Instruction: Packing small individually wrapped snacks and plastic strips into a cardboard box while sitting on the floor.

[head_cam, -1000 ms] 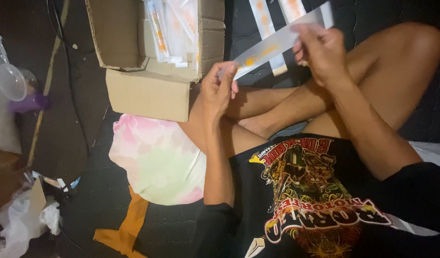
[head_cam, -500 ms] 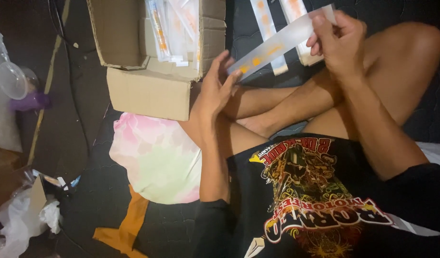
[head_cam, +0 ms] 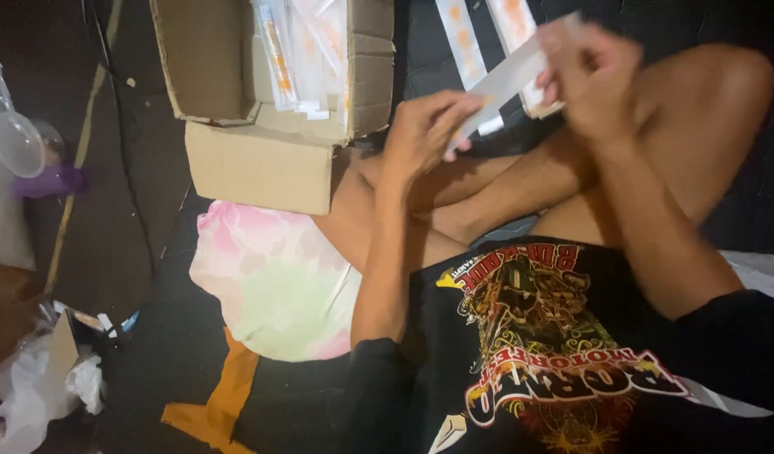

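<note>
I sit cross-legged on the floor. Both hands hold one long clear plastic packet (head_cam: 506, 80) with a pale strip inside, stretched between them above my knees. My left hand (head_cam: 425, 130) grips its lower left end. My right hand (head_cam: 590, 77) is closed on its upper right end and looks blurred. Two similar packets with orange marks (head_cam: 467, 38) lie on the dark floor just behind the hands.
An open cardboard box (head_cam: 261, 168) with more clear packets (head_cam: 298, 50) stands at the upper left. A pastel tie-dye cushion (head_cam: 273, 282) lies by my left leg. Clear plastic cups (head_cam: 17, 143), crumpled white paper (head_cam: 42, 395) and an orange cloth (head_cam: 227, 395) sit at the left.
The view has drifted slightly. My right hand has lifted the packet's far end a little up and right, and my left hand has closed more firmly on the near end.
</note>
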